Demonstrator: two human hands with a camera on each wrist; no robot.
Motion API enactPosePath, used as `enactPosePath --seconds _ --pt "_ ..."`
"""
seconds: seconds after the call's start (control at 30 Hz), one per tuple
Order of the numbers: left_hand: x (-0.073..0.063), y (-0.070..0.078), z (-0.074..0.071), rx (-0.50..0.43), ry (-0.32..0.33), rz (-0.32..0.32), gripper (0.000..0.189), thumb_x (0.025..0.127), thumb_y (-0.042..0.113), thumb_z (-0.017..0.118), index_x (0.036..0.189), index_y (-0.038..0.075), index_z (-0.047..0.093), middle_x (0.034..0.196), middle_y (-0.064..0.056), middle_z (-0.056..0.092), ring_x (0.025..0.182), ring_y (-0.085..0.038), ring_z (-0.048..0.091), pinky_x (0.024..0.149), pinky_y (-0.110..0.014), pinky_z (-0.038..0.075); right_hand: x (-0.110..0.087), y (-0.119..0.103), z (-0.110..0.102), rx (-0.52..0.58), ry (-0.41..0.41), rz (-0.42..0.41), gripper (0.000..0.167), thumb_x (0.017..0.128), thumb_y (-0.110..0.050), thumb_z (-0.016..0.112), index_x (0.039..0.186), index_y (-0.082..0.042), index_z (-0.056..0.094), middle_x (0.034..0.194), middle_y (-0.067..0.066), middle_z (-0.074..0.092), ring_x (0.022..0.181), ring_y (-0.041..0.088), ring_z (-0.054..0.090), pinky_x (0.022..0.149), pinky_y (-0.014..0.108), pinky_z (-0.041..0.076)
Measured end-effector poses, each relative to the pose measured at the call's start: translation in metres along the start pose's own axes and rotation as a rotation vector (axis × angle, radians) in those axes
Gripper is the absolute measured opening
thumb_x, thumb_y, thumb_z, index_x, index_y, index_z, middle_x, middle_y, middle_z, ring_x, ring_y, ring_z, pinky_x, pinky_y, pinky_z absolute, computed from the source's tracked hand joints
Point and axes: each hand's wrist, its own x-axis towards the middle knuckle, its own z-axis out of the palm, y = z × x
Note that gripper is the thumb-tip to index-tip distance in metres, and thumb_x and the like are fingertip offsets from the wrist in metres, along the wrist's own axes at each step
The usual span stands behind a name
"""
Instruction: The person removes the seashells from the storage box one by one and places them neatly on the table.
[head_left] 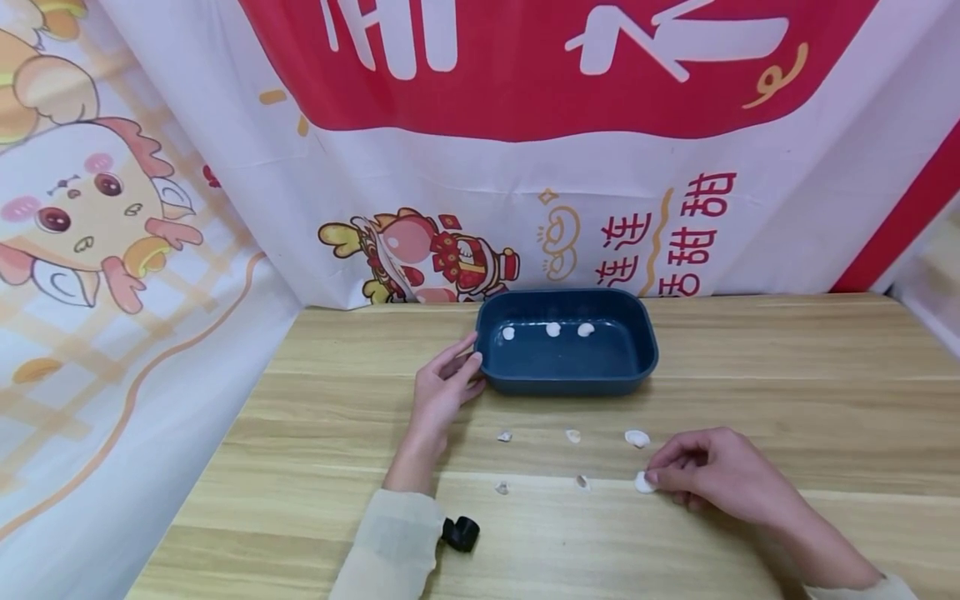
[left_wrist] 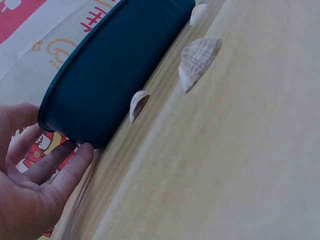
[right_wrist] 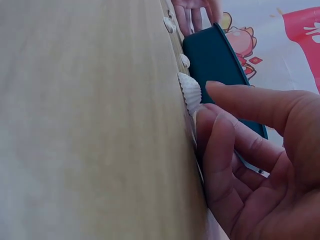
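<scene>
A dark blue rectangular container point(head_left: 566, 386) stands on the wooden table with three white seashells point(head_left: 553, 330) inside. My left hand point(head_left: 444, 387) touches its left end with fingers spread, some at the rim and some lower on the wall, as the left wrist view shows. At the right, the thumb and fingertips of my right hand point(head_left: 723, 475) pinch the edge of a white ribbed seashell point(right_wrist: 191, 93) at table level. Another white shell point(head_left: 637, 438) lies just beyond it. Smaller shells lie to the left, among them a brownish one point(head_left: 582, 482) and a greyish one point(head_left: 502, 487).
The wooden table point(head_left: 300, 433) meets a printed cloth point(head_left: 517, 167) behind the container. A second printed cloth point(head_left: 150, 292) hangs along the left side. A small black object point(head_left: 461, 533) sits by the left sleeve.
</scene>
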Motion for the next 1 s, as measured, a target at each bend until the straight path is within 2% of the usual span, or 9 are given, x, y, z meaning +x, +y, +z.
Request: enactPosePath --seconds 0.2,0.53,0.77,0.9,1.0 --pt "0.0 0.001 0.0 0.001 -0.007 -0.001 0.035 0.105 0.022 0.072 0.138 0.033 0.073 0.144 -0.01 0.07 0.123 -0.025 0.073 0.103 -0.042 0.065 0.006 -0.007 -0.008 0.092 -0.006 -0.06 0.023 0.099 -0.022 0.08 0.112 -0.003 0.08 0.09 0.007 0.077 0.073 0.017 0.068 0.061 0.028 0.062" --pt "0.0 0.0 -0.001 0.005 -0.009 -0.004 0.035 0.106 0.024 0.072 0.139 0.034 0.073 0.145 -0.01 0.069 0.124 -0.025 0.072 0.104 -0.043 0.064 0.03 -0.052 -0.032 0.09 0.071 -0.08 0.029 0.102 -0.03 0.077 0.119 -0.006 0.078 0.105 0.012 0.078 0.086 0.024 0.071 0.074 0.03 0.066" --pt "0.001 -0.001 -0.001 0.009 -0.011 -0.006 0.035 0.106 0.024 0.072 0.139 0.035 0.073 0.144 -0.009 0.07 0.124 -0.025 0.072 0.104 -0.043 0.064 0.056 -0.083 -0.038 0.075 0.101 -0.096 0.031 0.103 -0.031 0.075 0.122 -0.005 0.076 0.113 0.012 0.077 0.09 0.023 0.071 0.081 0.031 0.067" --pt "0.0 -0.001 -0.001 0.011 -0.012 -0.004 0.035 0.106 0.025 0.072 0.139 0.035 0.073 0.144 -0.009 0.07 0.124 -0.025 0.072 0.104 -0.043 0.064 0.073 -0.097 -0.038 0.034 0.114 -0.071 0.031 0.104 -0.031 0.074 0.123 -0.007 0.075 0.119 0.014 0.074 0.092 0.022 0.071 0.083 0.027 0.066" --pt "0.0 0.0 -0.001 0.009 -0.014 -0.001 0.035 0.105 0.024 0.072 0.139 0.034 0.073 0.144 -0.009 0.07 0.124 -0.025 0.072 0.104 -0.043 0.064 0.086 -0.104 -0.037 0.055 0.108 -0.061 0.03 0.106 -0.028 0.072 0.125 -0.005 0.074 0.125 0.016 0.073 0.093 0.02 0.072 0.084 0.026 0.067"
